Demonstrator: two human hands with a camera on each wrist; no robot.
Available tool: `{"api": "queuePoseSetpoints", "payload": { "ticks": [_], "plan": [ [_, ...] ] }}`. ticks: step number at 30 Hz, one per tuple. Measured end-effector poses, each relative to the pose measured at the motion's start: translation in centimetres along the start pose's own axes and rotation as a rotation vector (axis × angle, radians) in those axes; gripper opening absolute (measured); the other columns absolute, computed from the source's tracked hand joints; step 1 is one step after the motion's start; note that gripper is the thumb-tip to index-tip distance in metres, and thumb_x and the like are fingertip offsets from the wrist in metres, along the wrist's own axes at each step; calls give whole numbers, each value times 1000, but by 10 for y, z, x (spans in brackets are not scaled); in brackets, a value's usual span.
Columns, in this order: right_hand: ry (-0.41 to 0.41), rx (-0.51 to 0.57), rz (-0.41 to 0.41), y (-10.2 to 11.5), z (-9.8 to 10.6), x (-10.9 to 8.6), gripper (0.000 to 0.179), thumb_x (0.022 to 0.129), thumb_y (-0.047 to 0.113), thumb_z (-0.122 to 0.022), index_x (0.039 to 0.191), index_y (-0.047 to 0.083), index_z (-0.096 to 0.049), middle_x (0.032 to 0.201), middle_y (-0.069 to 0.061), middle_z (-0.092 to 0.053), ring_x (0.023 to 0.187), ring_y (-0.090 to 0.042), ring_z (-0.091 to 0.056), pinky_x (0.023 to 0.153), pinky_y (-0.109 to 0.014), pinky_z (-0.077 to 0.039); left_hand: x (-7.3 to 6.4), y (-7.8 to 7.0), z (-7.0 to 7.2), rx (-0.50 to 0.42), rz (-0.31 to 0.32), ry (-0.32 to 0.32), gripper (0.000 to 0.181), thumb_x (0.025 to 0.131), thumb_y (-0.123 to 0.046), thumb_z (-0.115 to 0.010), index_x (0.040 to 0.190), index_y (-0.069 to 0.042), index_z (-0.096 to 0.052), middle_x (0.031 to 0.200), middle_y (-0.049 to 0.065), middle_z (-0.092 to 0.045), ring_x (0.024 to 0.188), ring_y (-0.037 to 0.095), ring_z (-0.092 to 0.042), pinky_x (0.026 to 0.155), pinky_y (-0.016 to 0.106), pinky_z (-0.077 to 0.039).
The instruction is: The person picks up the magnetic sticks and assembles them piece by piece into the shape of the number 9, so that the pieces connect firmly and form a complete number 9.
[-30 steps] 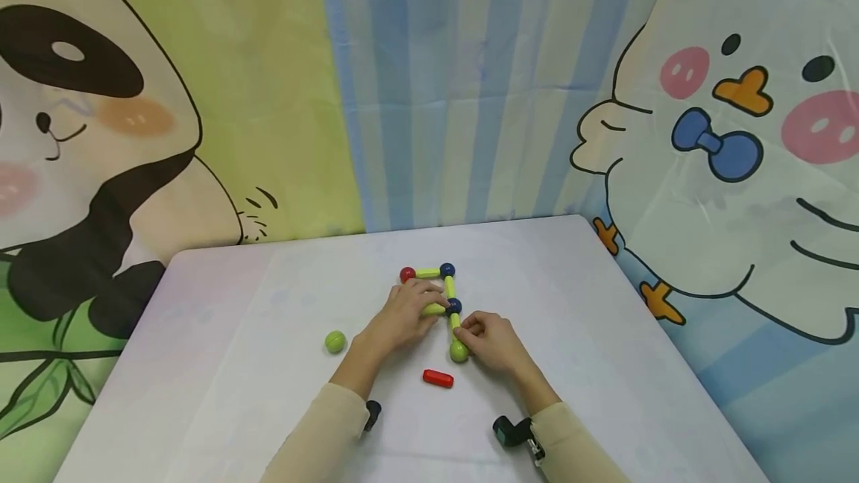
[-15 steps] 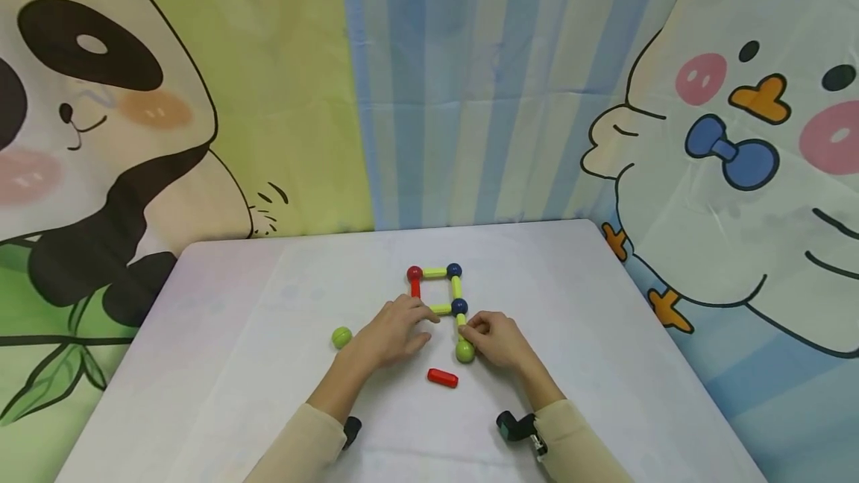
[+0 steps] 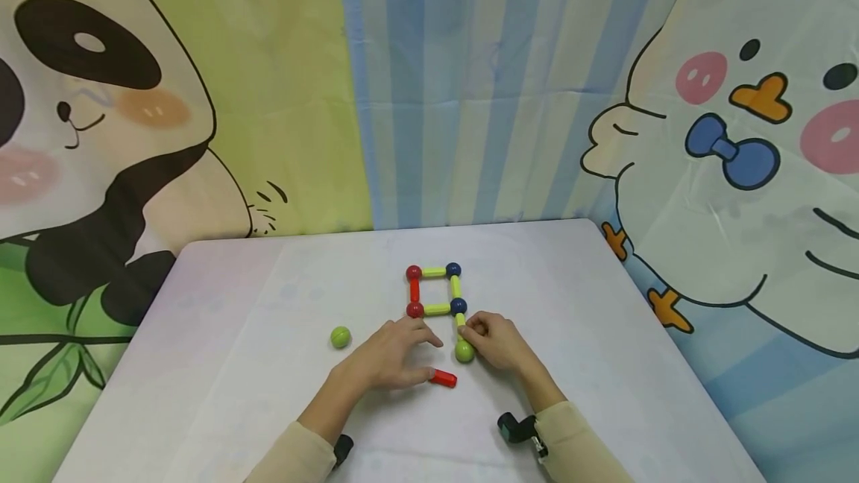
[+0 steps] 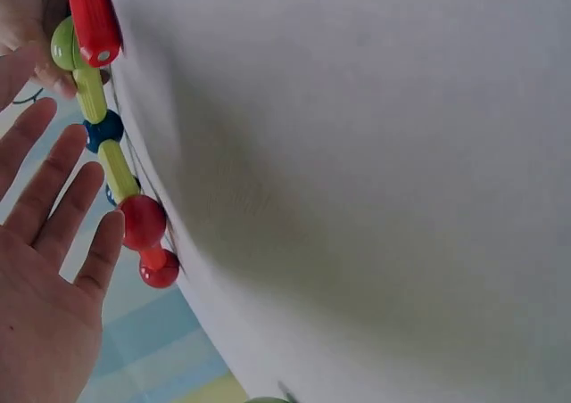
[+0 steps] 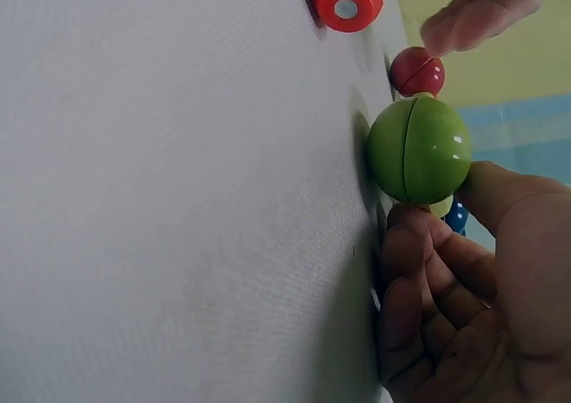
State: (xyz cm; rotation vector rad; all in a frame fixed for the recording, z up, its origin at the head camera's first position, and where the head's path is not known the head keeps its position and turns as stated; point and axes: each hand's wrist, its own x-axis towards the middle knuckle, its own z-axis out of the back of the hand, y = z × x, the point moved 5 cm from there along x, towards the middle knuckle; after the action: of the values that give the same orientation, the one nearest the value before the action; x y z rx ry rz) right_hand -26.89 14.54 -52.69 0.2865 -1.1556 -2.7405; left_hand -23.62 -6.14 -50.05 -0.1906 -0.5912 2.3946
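A square of magnetic rods and balls lies on the table: red balls (image 3: pixel 414 309) on its left, blue balls (image 3: pixel 458 305) on its right, joined by yellow-green rods (image 3: pixel 438 309) and one red rod (image 3: pixel 414 291). From the near blue ball another yellow-green rod (image 3: pixel 460 320) runs toward me, ending in a green ball (image 3: pixel 464 351). My right hand (image 3: pixel 499 340) pinches that rod by the ball. My left hand (image 3: pixel 385 356) has its fingers spread, the thumb at the end of a loose red rod (image 3: pixel 444 379); whether they touch I cannot tell.
Left of my left hand, a loose green ball (image 3: pixel 340 337) lies on the white table (image 3: pixel 228 393). Behind the table's far edge hangs a cartoon-printed curtain (image 3: pixel 443 95). Each wrist carries a small black camera (image 3: pixel 515 428).
My left hand has drawn away from the square, back toward me and down to the loose red rod, uncovering the near red ball. My right hand keeps its pinch in place.
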Motion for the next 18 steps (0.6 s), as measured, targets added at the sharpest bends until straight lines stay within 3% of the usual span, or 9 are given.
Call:
{"api": "queuePoseSetpoints", "payload": {
  "ticks": [8,18],
  "plan": [
    [2,11,17,-5,1,0,24,101,31,-67,103,8,-71,76,4,-63,69,-11,-54,64,-27,-44,7,-7,-18,43,-41,64,35,85,-43,-81,117,-31,-73,108,-16,-65,104,5,-55,92,34,-46],
    [-11,24,30,-1,1,-1,22,101,30,-67,103,9,-71,75,4,-62,67,-12,-53,63,-28,-43,9,-12,-24,102,-64,82,22,86,-36,-83,106,-34,-76,93,-19,-61,90,4,-50,81,27,-43]
  ]
}}
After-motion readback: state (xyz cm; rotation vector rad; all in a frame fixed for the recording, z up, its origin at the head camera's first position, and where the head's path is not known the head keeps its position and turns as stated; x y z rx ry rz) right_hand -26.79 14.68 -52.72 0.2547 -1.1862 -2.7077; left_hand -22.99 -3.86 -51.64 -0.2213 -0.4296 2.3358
